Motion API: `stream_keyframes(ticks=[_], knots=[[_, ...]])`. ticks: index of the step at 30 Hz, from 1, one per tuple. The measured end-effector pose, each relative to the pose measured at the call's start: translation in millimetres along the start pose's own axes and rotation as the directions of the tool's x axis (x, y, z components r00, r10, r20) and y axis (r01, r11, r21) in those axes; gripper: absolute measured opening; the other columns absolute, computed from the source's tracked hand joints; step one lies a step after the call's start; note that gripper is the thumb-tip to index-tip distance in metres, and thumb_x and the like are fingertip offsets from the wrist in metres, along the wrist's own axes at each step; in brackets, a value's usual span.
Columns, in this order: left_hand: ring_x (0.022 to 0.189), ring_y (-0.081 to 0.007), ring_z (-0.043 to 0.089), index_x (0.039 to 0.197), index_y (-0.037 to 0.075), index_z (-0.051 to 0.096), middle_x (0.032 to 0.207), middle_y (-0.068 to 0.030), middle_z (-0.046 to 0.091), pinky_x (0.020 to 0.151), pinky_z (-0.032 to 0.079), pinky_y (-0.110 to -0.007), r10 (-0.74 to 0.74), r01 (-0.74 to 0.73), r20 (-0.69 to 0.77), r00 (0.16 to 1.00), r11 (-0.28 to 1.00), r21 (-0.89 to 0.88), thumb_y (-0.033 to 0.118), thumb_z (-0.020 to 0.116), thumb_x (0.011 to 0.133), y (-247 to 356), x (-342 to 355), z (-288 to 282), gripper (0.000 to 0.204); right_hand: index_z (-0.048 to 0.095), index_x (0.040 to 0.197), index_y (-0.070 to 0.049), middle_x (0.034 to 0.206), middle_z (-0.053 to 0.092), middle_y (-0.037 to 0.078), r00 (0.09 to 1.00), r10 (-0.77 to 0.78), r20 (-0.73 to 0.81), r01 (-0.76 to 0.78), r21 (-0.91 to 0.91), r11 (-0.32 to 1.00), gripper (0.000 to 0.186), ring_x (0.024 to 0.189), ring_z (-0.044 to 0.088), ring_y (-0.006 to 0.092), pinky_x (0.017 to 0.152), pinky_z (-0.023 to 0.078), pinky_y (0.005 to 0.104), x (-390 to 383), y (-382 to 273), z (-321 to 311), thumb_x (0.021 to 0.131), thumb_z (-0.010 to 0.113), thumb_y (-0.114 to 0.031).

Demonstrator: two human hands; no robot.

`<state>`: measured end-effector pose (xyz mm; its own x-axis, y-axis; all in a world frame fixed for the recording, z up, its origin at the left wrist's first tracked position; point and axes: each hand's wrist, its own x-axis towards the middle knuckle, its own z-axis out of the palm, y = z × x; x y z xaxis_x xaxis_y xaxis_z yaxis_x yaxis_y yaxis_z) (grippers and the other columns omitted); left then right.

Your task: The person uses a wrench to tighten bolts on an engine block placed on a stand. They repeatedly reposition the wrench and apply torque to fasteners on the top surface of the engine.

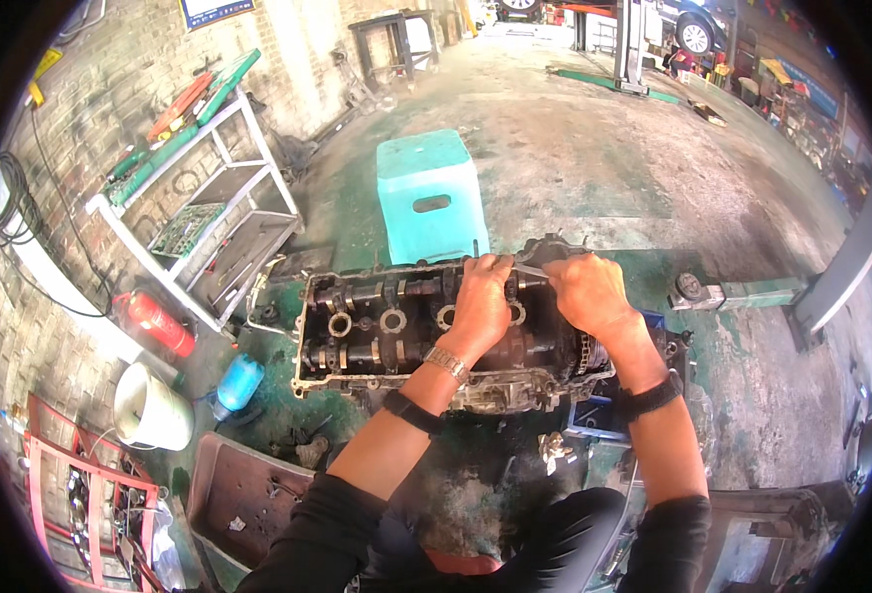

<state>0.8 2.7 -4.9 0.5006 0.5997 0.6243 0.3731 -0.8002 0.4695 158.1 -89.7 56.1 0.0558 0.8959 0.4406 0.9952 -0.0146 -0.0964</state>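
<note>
- Workshop floor (594, 178), stained and worn, fills the upper centre of the frame; a turquoise plastic stool (431, 178) stands just above the engine part, and a metal tool cart (250, 168) stands at upper left.
- Engine cylinder head (416, 348), uncovered, lies at the centre of the frame, its long axis running nearly left to right, across the line of the forearms.
- Two camshafts, the upper (362, 295) and the lower (357, 354), run along that same axis; a timing chain (586, 351) shows at the right end.
- Left hand (483, 301) reaches over the right half of the casting to its upper edge; the fingers bend downward and close together, but whether they grip anything cannot be told.
- Right hand (591, 295), curled into a fist, appears closed round a thin metal bar (531, 271) that projects leftward toward the left fingers; the bar's exact kind cannot be told.
- Principal relation: both hands lie at the upper edge, side by side and slightly apart; the right is nearer the chain end, the left nearer mid-length, and the bar roughly parallels the long axis.
</note>
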Motion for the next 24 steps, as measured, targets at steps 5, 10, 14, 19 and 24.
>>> stream_keyframes(ticks=[5,10,14,19,24], knots=[[0.107,-0.0385,0.051,0.121,-0.004,0.062,0.115,-0.0189,0.059,0.095,0.047,-0.042,-0.014,0.01,0.074,0.997,0.999,0.052,-0.016,0.057,0.066,-2,3,-3,0.057,0.072,0.085,-0.013,0.076,0.068,0.015,0.999,-0.026,-0.02,0.026,0.021,0.999,0.011,0.075,0.068,0.0353,0.066,0.053,0.0471,7,1,-7,0.084,0.062,-0.019],[0.101,-0.0371,0.052,0.118,-0.001,0.063,0.105,-0.0179,0.06,0.089,0.046,-0.041,0.043,-0.044,0.016,0.999,0.996,0.074,-0.015,0.056,0.07,-5,2,2,0.05,0.072,0.087,-0.015,0.078,0.065,0.016,0.992,-0.108,-0.062,0.106,-0.037,0.994,0.014,0.072,0.067,0.036,0.064,0.052,0.0461,9,3,-10,0.086,0.059,-0.019],[0.097,-0.0347,0.053,0.117,0.0,0.063,0.1,-0.017,0.061,0.085,0.046,-0.04,0.041,-0.041,-0.014,0.999,0.999,0.035,-0.01,0.057,0.078,-7,0,4,0.041,0.072,0.088,-0.016,0.084,0.063,0.016,0.971,-0.18,-0.157,0.178,-0.025,0.984,0.015,0.072,0.066,0.0357,0.064,0.052,0.0458,6,4,-8,0.087,0.058,-0.019],[0.098,-0.0333,0.052,0.118,-0.001,0.063,0.1,-0.0166,0.061,0.084,0.046,-0.038,0.047,-0.047,-0.012,0.999,0.997,0.064,-0.005,0.057,0.083,-8,1,5,0.037,0.072,0.089,-0.015,0.086,0.062,0.015,0.996,-0.057,-0.067,0.056,-0.007,0.998,0.012,0.073,0.066,0.035,0.064,0.052,0.0454,-2,0,6,0.085,0.061,-0.017],[0.1,-0.0349,0.051,0.119,-0.001,0.062,0.1,-0.0171,0.06,0.085,0.045,-0.04,0.042,-0.042,0.011,0.999,0.997,0.072,-0.007,0.058,0.077,-5,1,3,0.042,0.072,0.091,-0.014,0.087,0.062,0.014,0.997,-0.036,-0.075,0.037,0.013,0.999,0.012,0.073,0.066,0.0346,0.064,0.052,0.0453,-8,1,12,0.084,0.062,-0.015]])
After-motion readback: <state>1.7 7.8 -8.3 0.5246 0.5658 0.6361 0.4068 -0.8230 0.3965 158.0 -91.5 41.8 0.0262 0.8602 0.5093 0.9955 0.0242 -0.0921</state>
